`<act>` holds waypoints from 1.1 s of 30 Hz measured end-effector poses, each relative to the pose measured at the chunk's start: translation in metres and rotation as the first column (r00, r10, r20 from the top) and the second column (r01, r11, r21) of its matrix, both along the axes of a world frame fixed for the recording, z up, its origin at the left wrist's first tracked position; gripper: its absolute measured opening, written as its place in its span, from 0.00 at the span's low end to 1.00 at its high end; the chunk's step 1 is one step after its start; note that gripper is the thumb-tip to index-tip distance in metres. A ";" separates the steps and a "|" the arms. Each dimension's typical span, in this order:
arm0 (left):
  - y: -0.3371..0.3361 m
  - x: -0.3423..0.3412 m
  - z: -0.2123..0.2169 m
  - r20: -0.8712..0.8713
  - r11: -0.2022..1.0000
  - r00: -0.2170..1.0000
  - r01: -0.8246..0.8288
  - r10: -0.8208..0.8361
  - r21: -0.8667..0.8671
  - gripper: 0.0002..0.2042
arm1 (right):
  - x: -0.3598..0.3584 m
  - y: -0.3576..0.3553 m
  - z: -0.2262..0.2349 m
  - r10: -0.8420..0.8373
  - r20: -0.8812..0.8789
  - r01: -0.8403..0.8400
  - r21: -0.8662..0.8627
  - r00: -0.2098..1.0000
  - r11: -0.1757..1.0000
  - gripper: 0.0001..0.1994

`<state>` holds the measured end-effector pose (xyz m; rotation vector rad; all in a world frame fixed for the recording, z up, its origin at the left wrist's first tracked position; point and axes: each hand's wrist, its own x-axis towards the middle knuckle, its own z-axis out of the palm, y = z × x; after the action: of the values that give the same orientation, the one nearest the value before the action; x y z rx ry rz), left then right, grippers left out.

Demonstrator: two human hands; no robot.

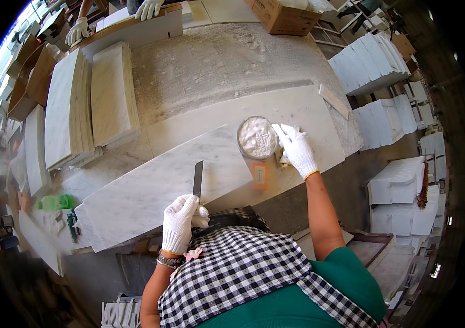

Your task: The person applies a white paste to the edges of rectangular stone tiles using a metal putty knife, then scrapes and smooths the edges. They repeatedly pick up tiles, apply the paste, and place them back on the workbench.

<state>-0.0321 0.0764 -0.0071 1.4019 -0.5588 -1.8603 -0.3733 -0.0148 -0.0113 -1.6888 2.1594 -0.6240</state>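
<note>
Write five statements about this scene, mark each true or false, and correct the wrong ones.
1. The left hand holds a flat dark blade. True.
2. The right hand is bare. False: it wears a white glove.
3. The bowl contains white stuff. True.
4. The green bottle is to the right of the bowl. False: it is to the left, near the table's left end.
5. The person's apron is plain white. False: it has black and white checks.
</note>
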 end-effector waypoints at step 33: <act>0.014 0.021 0.019 -0.291 0.978 0.943 0.115 -0.163 -0.174 0.17 | 0.173 0.061 0.017 0.209 0.977 -0.435 -0.173 0.037 0.884 0.16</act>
<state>-0.0108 0.0905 0.0116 0.9706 -0.6426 -2.0487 -0.2007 0.0463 0.0052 -0.9664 0.7064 -0.9817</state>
